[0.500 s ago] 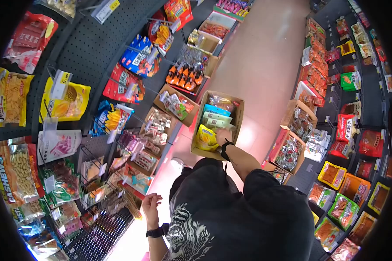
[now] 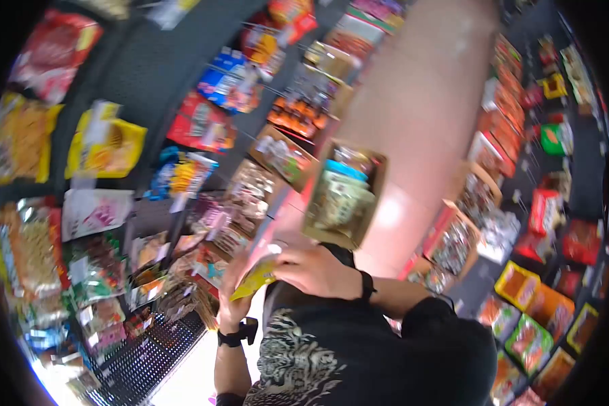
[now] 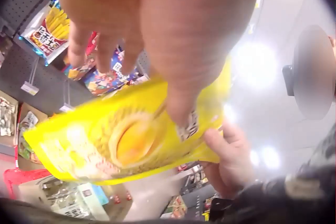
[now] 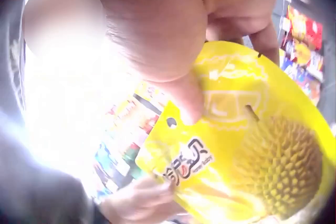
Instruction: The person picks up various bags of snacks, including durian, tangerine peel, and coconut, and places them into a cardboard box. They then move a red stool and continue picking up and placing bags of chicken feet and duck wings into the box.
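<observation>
A yellow snack bag (image 2: pixel 256 279) with a durian printed on it is held between both hands in front of the body. My left hand (image 2: pixel 231 298) grips one side; in the left wrist view its thumb presses on the front of the bag (image 3: pixel 131 140). The right hand (image 2: pixel 321 272) pinches the bag from the other side, thumb near the hang hole in the right wrist view. Just ahead is a cardboard box (image 2: pixel 375 203) with a blue packet (image 2: pixel 347 170) and pale green packets (image 2: pixel 338 206) inside.
Shelving with hanging snack bags (image 2: pixel 107 150) and open display cartons (image 2: pixel 285 157) runs along the left. On the right, another shelf holds red packets (image 2: pixel 547 211) and loose-filled cartons (image 2: pixel 453 243). A pale floor aisle (image 2: pixel 413 101) lies between them.
The right hand has come out of the box with the yellow bag and moved back toward the body. The left hand has risen to take hold of the bag too.
</observation>
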